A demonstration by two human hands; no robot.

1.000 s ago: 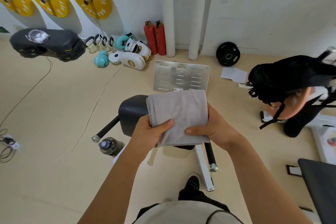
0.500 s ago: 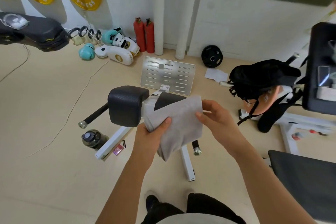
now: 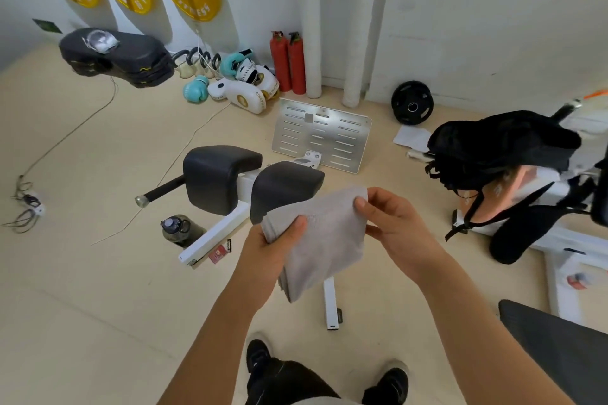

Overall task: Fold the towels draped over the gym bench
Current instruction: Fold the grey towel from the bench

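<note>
A folded grey towel hangs in the air in front of me, above the floor. My left hand grips its left edge, thumb on top. My right hand pinches its upper right corner between thumb and fingers. Just behind the towel stands the gym bench with two black pads on a white frame. No other towel shows on the pads.
A dark water bottle stands by the bench frame. A metal slotted plate, boxing gloves, two red extinguishers and a black weight plate lie near the wall. A black bag sits on equipment at right.
The towel has dropped from a flat hold before my chest to hanging from its upper edge. My right hand shifted from its right side to the upper right corner. The view swung.
</note>
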